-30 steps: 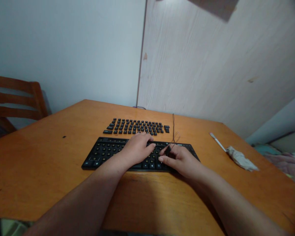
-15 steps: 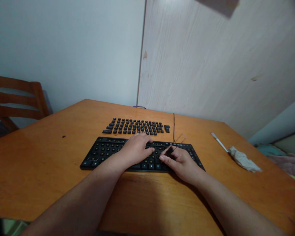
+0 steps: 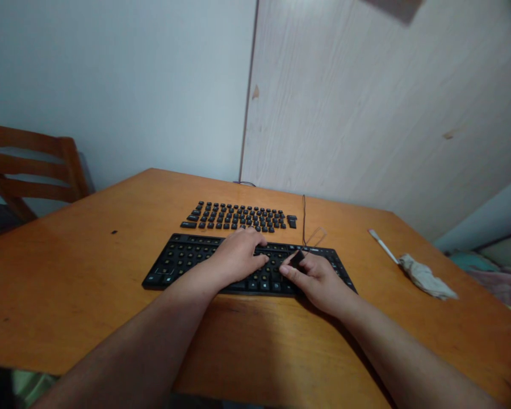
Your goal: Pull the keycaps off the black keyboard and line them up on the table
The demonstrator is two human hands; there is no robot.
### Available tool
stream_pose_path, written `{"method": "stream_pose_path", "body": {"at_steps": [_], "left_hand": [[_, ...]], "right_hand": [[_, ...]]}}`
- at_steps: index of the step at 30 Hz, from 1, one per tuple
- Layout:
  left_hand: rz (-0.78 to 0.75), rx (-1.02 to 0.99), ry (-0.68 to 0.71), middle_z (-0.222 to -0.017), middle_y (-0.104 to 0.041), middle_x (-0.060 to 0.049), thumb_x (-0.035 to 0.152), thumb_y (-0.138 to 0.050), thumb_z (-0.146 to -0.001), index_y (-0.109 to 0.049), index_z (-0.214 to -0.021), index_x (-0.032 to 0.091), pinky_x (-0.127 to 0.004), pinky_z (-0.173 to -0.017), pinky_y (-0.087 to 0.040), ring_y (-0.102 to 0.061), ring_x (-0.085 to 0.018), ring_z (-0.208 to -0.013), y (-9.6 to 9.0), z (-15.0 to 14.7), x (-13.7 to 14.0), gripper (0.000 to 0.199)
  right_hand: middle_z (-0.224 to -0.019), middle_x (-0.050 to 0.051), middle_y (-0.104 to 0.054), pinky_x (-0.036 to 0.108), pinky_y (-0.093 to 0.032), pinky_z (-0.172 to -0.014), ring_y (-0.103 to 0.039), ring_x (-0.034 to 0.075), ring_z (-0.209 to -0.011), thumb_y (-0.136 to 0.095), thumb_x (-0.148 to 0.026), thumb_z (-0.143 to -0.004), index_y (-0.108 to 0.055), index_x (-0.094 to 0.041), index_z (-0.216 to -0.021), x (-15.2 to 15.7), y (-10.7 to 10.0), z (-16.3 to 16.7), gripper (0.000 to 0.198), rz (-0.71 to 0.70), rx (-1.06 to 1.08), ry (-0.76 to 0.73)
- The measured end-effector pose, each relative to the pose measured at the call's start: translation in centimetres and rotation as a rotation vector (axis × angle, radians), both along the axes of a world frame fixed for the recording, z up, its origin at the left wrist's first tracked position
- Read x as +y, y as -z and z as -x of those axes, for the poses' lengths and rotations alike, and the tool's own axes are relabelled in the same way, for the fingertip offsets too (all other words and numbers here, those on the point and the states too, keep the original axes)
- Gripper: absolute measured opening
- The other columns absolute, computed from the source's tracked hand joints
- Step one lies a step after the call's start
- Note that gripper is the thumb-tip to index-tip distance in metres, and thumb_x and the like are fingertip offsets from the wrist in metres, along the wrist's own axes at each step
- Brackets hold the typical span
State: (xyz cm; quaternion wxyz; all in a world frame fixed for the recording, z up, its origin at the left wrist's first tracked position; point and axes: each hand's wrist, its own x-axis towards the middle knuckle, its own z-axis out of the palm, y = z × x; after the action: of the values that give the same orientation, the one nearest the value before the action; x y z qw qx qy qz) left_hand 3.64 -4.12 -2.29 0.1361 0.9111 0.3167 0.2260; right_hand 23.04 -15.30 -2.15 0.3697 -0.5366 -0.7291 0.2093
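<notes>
A black keyboard [image 3: 183, 255] with most of its main keycaps off lies across the table in front of me. My left hand [image 3: 238, 255] rests over its middle, fingers stretched and thumb apart, holding nothing. Over the right part of the keyboard, my right hand [image 3: 313, 278] pinches the black handle of a wire keycap puller [image 3: 297, 259]. Thin wire loops stick out from it, up and away from me. Behind the keyboard, loose black keycaps [image 3: 234, 217] stand in several rows. Parts of the keyboard are hidden under both hands.
The wooden table [image 3: 89, 272] reaches to the wall. On its right lie a white pen-like stick [image 3: 383, 246] and a crumpled cloth or tissue [image 3: 426, 277]. A small dark piece [image 3: 114, 232] is at the left. A cable [image 3: 304, 218] runs behind the keyboard; a chair [image 3: 34, 170] stands left.
The view has shifted slightly. Both hands stay in nearly the same place on the keyboard, and the puller's wire loops show a little more clearly.
</notes>
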Motion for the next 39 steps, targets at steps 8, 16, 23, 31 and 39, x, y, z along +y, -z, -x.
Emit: {"method": "stream_pose_path", "body": {"at_steps": [8,16,23,31,39], "left_hand": [[-0.004,-0.002,-0.002,-0.1,-0.064,-0.007,0.034,-0.065,-0.079,-0.067,-0.101,0.02,-0.035,-0.086,-0.046,-0.058,-0.024,-0.097,0.1,0.0,0.0,0.026],[0.01,-0.003,-0.007,-0.1,-0.064,-0.007,0.034,-0.066,-0.078,-0.067,-0.099,0.02,-0.035,-0.085,-0.047,-0.058,-0.024,-0.097,-0.1,-0.1,0.0,0.026],[0.009,-0.01,0.008,-0.099,-0.064,-0.007,0.034,-0.067,-0.078,-0.068,-0.1,0.019,-0.036,-0.086,-0.046,-0.059,-0.024,-0.098,0.1,0.0,0.1,0.026],[0.02,-0.005,0.008,-0.1,-0.064,-0.008,0.034,-0.066,-0.078,-0.068,-0.099,0.019,-0.036,-0.085,-0.046,-0.059,-0.024,-0.097,-0.2,-0.1,0.0,0.026],[0.01,-0.02,0.025,-0.101,-0.065,-0.008,0.034,-0.065,-0.08,-0.068,-0.102,0.02,-0.037,-0.086,-0.047,-0.059,-0.024,-0.096,-0.3,0.0,-0.1,0.027]], "right_hand": [[-0.089,0.005,-0.065,0.031,-0.046,-0.079,-0.06,0.019,-0.086,-0.058,-0.03,-0.091,-0.066,-0.02,-0.091,-0.7,0.4,0.4,0.012,-0.136,-0.125,0.0],[-0.08,0.002,-0.064,0.029,-0.045,-0.07,-0.059,0.017,-0.075,-0.056,-0.035,-0.093,-0.066,-0.02,-0.087,-0.2,0.5,0.3,0.019,-0.046,-0.017,0.02],[-0.077,0.001,-0.062,0.028,-0.044,-0.067,-0.056,0.016,-0.072,-0.056,-0.04,-0.092,-0.064,-0.019,-0.083,-0.1,0.5,-0.3,0.024,0.027,0.086,0.064],[-0.072,0.0,-0.057,0.028,-0.041,-0.064,-0.052,0.016,-0.069,-0.055,-0.046,-0.091,-0.062,-0.017,-0.081,0.3,1.4,-1.2,0.031,0.057,0.206,0.145],[-0.07,0.0,-0.057,0.028,-0.041,-0.063,-0.052,0.016,-0.068,-0.057,-0.048,-0.089,-0.063,-0.018,-0.079,0.7,1.6,-0.8,0.032,0.009,0.267,0.214]]}}
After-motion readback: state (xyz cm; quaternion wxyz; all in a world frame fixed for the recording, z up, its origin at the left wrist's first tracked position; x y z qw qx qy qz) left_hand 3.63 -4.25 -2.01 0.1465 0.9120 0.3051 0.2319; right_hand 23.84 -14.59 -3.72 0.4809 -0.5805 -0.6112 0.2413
